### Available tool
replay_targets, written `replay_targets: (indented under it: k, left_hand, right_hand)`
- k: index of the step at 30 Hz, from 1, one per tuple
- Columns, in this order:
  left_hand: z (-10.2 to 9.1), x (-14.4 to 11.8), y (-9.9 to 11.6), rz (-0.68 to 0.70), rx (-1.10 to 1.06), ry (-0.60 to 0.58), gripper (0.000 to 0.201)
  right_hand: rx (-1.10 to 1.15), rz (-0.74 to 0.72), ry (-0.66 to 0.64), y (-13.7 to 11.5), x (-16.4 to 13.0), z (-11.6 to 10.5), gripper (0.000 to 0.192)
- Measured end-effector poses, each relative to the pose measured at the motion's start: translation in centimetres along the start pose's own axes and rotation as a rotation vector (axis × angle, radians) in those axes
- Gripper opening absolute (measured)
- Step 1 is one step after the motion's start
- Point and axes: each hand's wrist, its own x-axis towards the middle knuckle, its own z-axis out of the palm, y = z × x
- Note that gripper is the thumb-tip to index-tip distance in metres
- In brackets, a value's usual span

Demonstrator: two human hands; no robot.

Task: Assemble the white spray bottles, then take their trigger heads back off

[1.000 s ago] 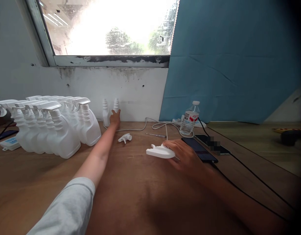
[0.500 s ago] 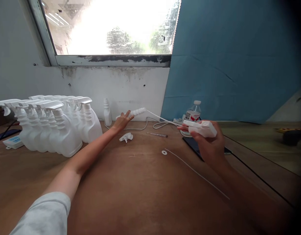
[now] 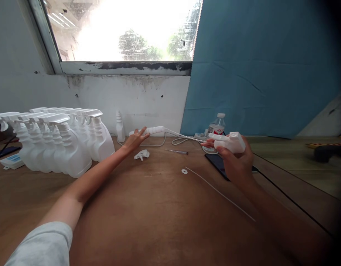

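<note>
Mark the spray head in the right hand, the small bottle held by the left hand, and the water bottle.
spray head [image 3: 233, 142], head view, on its white body above the fingers.
small bottle [image 3: 156, 129], head view, on its ribbed middle, lying sideways.
water bottle [image 3: 218, 123], head view, on its clear shoulder below the cap.

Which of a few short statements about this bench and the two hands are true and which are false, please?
1. The right hand holds a white spray trigger head. True.
2. The left hand grips the clear water bottle. False: it holds a small white bottle tilted on its side; the water bottle stands apart by the blue sheet.
3. Finished spray bottles stand grouped at the left of the table. True.
4. A dark phone lies under the left forearm. False: it lies beside the right hand.
5. A loose trigger head lies on the table near the left hand. True.
</note>
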Motion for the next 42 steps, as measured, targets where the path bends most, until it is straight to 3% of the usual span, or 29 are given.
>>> replay_targets:
  k: [7,12,16,18,21,25,31,34,37,42]
  left_hand:
    - [-0.5,-1.3,-0.7,0.093,0.010,0.085,0.059]
    - [-2.9,-3.3,0.7,0.235,-0.112,0.249,0.057]
    - [-6.3,-5.2,3.7,0.377,-0.437,0.320,0.043]
    - [-7.7,-6.1,5.1,0.411,-0.682,0.284,0.035]
    - [-9.0,-7.4,6.5,0.386,-1.026,0.109,0.024]
    - [-9.2,-8.9,7.4,0.258,-1.357,-0.129,0.025]
    - [-8.7,-10.0,7.8,0.092,-1.483,-0.246,0.040]
    - [-9.8,-9.5,6.8,0.178,-1.425,-0.253,0.038]
    - [-12.4,-8.3,4.9,0.273,-1.397,-0.155,0.032]
    - [-17.4,-5.6,3.6,0.143,-1.498,0.229,0.044]
  right_hand:
    - [0.019,0.044,-0.025,-0.3,0.1,0.6,0.037]
    - [-0.119,0.094,-0.088,-1.8,1.2,2.1,0.029]
    - [-0.256,0.132,-0.342,-4.4,3.4,3.9,0.031]
    - [-0.265,0.148,-0.486,-5.7,4.4,4.8,0.030]
    - [-0.234,0.190,-0.615,-6.7,5.3,5.9,0.026]
    - [-0.058,0.292,-0.728,-5.5,4.8,7.0,0.026]
    - [0.294,0.445,-0.712,-3.0,2.3,9.0,0.029]
    - [0.352,0.425,-0.689,-2.6,1.4,9.8,0.027]
    - [0.395,0.408,-0.648,-2.3,1.0,10.1,0.026]
    - [0.447,0.408,-0.647,-2.2,0.5,10.4,0.022]
